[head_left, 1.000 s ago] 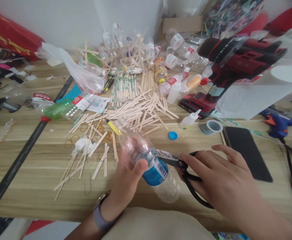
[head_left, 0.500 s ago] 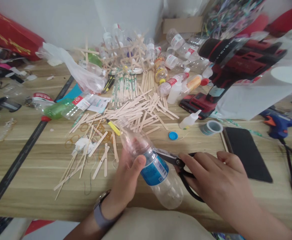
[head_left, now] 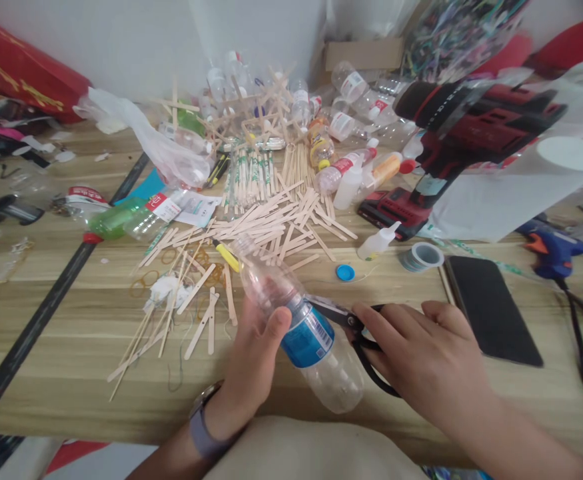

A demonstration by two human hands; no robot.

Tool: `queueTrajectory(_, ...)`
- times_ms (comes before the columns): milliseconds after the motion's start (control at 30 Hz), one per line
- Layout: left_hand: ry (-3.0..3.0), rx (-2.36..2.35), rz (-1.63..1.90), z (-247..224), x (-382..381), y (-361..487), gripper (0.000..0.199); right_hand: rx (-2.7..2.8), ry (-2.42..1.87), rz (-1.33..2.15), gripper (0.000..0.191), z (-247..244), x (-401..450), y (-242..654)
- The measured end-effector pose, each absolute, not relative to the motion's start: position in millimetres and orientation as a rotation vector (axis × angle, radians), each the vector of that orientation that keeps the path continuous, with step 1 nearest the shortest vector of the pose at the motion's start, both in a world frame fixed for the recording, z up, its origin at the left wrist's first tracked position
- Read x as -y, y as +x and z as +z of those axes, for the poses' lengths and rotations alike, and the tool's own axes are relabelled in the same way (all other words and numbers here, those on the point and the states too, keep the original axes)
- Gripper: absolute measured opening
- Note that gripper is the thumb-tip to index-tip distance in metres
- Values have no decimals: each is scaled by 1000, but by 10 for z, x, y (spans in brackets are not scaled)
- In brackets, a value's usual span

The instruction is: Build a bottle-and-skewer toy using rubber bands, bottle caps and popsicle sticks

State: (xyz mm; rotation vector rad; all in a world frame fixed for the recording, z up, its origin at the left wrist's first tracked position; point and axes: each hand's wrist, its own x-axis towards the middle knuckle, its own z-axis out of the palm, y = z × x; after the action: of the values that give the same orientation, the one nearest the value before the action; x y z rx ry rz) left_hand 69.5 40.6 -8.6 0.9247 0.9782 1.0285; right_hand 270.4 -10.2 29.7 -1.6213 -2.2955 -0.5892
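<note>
By the table's (head_left: pixel 71 373) near edge, the left hand (head_left: pixel 256 353) grips a bottle (head_left: pixel 308 340), right hand (head_left: pixel 426 353) gripping scissors (head_left: pixel 338 315), cutting seemingly unfinished.

Soft, diffuse light, faint glints on the blue-labelled bottle (head_left: pixel 307 339), slight overall haze, blurry stretched edges

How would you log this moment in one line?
Left hand: holding blue-labelled bottle | Right hand: holding scissors, blades at bottle's side | Nearby: blue cap, black phone
</note>
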Motion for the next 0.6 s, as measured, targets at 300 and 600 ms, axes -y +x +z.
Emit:
queueTrajectory(300,720,-931,976,44,-442,776,46,2259,-1660,-698,47,262,78,2706)
queueTrajectory(600,729,-992,938,1,-418,765,50,2270,-1633,-687,43,246,20,2722)
